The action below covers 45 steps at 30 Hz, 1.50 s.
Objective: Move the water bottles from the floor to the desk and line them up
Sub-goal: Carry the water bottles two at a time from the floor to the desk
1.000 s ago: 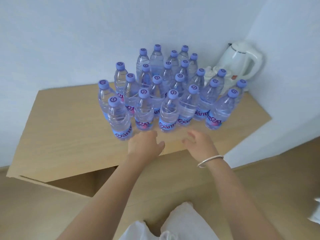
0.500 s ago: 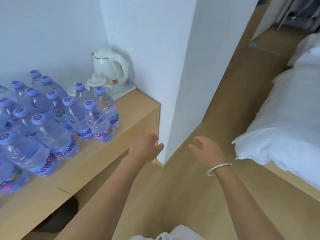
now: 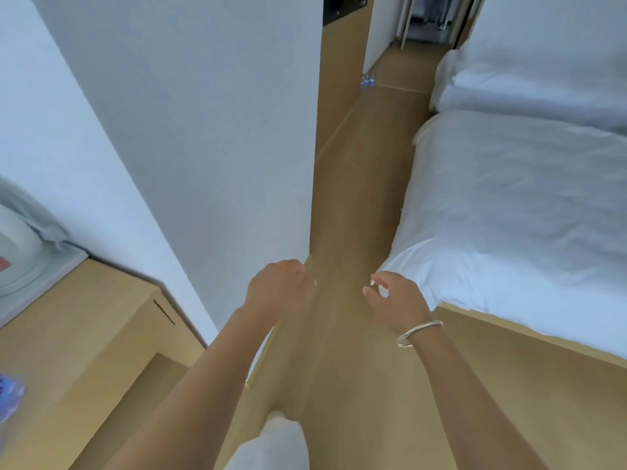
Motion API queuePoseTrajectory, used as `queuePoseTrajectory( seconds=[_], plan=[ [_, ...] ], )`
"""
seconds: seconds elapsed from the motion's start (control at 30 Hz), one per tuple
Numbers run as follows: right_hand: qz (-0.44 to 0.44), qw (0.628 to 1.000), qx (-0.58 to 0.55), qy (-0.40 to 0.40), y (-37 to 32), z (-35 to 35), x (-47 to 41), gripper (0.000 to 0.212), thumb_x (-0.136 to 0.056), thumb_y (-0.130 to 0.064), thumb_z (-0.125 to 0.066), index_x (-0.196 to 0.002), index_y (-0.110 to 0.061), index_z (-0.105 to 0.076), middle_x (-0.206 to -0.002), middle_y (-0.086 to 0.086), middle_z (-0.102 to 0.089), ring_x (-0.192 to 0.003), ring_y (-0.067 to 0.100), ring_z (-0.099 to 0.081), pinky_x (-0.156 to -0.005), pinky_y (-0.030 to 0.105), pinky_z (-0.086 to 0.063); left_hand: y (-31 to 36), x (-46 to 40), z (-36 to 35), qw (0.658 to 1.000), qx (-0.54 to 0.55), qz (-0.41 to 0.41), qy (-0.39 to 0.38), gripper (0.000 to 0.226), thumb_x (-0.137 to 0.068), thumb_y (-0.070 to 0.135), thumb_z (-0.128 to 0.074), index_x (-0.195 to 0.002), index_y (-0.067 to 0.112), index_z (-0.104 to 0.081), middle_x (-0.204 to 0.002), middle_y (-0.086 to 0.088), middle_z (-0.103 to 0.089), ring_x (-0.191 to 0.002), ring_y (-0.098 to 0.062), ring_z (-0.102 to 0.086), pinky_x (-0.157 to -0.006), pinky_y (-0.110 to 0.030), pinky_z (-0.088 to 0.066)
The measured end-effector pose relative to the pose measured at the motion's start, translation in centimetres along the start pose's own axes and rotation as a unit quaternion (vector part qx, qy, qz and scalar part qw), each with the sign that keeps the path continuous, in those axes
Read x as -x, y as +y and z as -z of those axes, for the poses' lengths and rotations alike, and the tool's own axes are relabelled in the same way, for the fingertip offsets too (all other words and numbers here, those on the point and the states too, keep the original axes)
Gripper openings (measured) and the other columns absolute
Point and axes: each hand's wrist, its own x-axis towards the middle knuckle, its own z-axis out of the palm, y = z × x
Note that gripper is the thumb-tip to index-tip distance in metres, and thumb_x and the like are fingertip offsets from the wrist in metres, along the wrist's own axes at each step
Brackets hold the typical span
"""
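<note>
Both hands hang in front of me over the wooden floor, holding nothing. My left hand (image 3: 278, 288) has loosely curled fingers; my right hand (image 3: 395, 300), with a silver bangle at the wrist, has relaxed, slightly bent fingers. Far down the corridor, a few small water bottles with purple caps (image 3: 368, 79) stand on the floor by a wall corner. The wooden desk (image 3: 78, 334) is at the lower left, and only a blurred sliver of one bottle on it (image 3: 8, 396) shows at the left edge.
A white kettle (image 3: 15, 256) on its tray sits at the desk's far end. A white wall pillar (image 3: 220, 147) juts out beside the desk. A bed with white bedding (image 3: 526, 205) fills the right. A narrow wooden floor passage (image 3: 359, 198) runs between them.
My view has swung right, away from the desk's cluster of bottles toward the corridor. Both hands stay empty and have come off the desk edge into the air.
</note>
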Motion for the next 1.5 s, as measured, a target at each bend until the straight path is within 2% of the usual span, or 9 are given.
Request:
queuePoseTrajectory(
  seconds=[0.13, 0.27, 0.37, 0.47, 0.57, 0.67, 0.87, 1.13, 1.5],
  plan=[
    [-0.017, 1.0, 0.011, 0.001, 0.6, 1.5, -6.2, 0.039, -0.093, -0.031, -0.052, -0.128, -0.013, -0.053, -0.129, 0.002, -0.055, -0.12, 0.018, -0.05, -0.1, 0.031, -0.039, 2.2, -8.0, 0.4, 0.999, -0.014, -0.039, -0.006, 0.015, -0.09, 0.038, -0.05, -0.088, 0.025, -0.043, -0.092, 0.006, -0.05, -0.082, -0.013, -0.045, -0.075, -0.025, -0.036],
    [-0.031, 0.999, 0.022, 0.01, 0.1, 3.6, -13.2, 0.037, -0.094, -0.03, -0.051, -0.125, -0.01, -0.054, -0.126, 0.005, -0.057, -0.116, 0.019, -0.051, -0.098, 0.028, -0.039, 4.6, -16.3, 1.8, 0.997, -0.024, -0.072, -0.017, 0.016, -0.09, 0.038, -0.051, -0.088, 0.024, -0.042, -0.092, 0.008, -0.047, -0.082, -0.014, -0.045, -0.077, -0.026, -0.038],
    [-0.047, 0.999, 0.019, 0.016, 0.3, 5.3, -17.8, 0.038, -0.094, -0.031, -0.051, -0.127, -0.012, -0.053, -0.129, 0.003, -0.056, -0.118, 0.017, -0.05, -0.098, 0.025, -0.037, 6.6, -22.1, 2.7, 0.994, -0.033, -0.098, -0.028, 0.023, -0.092, 0.039, -0.05, -0.102, 0.02, -0.057, -0.097, 0.008, -0.052, -0.087, -0.013, -0.049, -0.078, -0.023, -0.037],
    [-0.065, 0.997, 0.01, 0.032, 0.9, 7.0, -22.4, 0.042, -0.095, -0.032, -0.05, -0.132, -0.014, -0.05, -0.134, 0.0, -0.053, -0.123, 0.016, -0.047, -0.102, 0.024, -0.034, 8.9, -27.5, 3.5, 0.993, -0.035, -0.109, -0.037, 0.035, -0.092, 0.039, -0.049, -0.12, 0.019, -0.056, -0.111, 0.005, -0.059, -0.101, -0.014, -0.054, -0.082, -0.024, -0.039],
    [-0.076, 0.997, 0.004, 0.03, 2.0, 8.5, -26.7, 0.043, -0.095, -0.032, -0.05, -0.133, -0.014, -0.048, -0.135, 0.001, -0.051, -0.124, 0.015, -0.047, -0.103, 0.024, -0.034, 11.4, -32.3, 3.3, 0.991, -0.03, -0.118, -0.053, 0.028, -0.092, 0.039, -0.049, -0.116, 0.025, -0.056, -0.11, 0.003, -0.058, -0.1, -0.015, -0.054, -0.087, -0.029, -0.042],
    [-0.083, 0.996, 0.003, 0.026, 3.6, 10.3, -31.8, 0.042, -0.095, -0.032, -0.05, -0.133, -0.014, -0.049, -0.135, 0.001, -0.051, -0.123, 0.016, -0.048, -0.101, 0.024, -0.035, 14.1, -37.6, 2.6, 0.99, -0.032, -0.125, -0.057, 0.043, -0.092, 0.04, -0.049, -0.13, 0.02, -0.052, -0.125, 0.004, -0.058, -0.113, -0.016, -0.054, -0.09, -0.027, -0.04],
    [-0.07, 0.997, 0.028, 0.031, 7.7, 15.8, -43.6, 0.043, -0.095, -0.032, -0.049, -0.134, -0.014, -0.047, -0.138, 0.003, -0.049, -0.125, 0.019, -0.047, -0.105, 0.028, -0.035, 20.9, -49.0, 0.7, 0.987, -0.028, -0.144, -0.057, 0.047, -0.093, 0.041, -0.05, -0.133, 0.018, -0.05, -0.131, 0.003, -0.056, -0.117, -0.017, -0.054, -0.093, -0.03, -0.044],
    [-0.043, 0.995, 0.087, 0.008, 12.8, 24.9, -57.9, 0.047, -0.096, -0.035, -0.044, -0.139, -0.017, -0.041, -0.144, 0.0, -0.043, -0.131, 0.017, -0.041, -0.108, 0.029, -0.032, 31.2, -62.5, 0.2, 0.992, -0.012, -0.121, -0.027, 0.045, -0.092, 0.042, -0.051, -0.13, 0.018, -0.053, -0.128, 0.004, -0.058, -0.113, -0.015, -0.056, -0.094, -0.034, -0.046],
    [-0.048, 0.993, 0.107, -0.01, 15.9, 30.2, -74.8, 0.047, -0.096, -0.037, -0.044, -0.139, -0.018, -0.041, -0.143, 0.0, -0.044, -0.13, 0.018, -0.043, -0.107, 0.03, -0.034, 36.8, -78.9, -0.9, 0.996, -0.002, -0.079, -0.029, 0.043, -0.091, 0.043, -0.053, -0.127, 0.02, -0.055, -0.125, 0.006, -0.059, -0.113, -0.015, -0.055, -0.096, -0.037, -0.045]
  ],
)
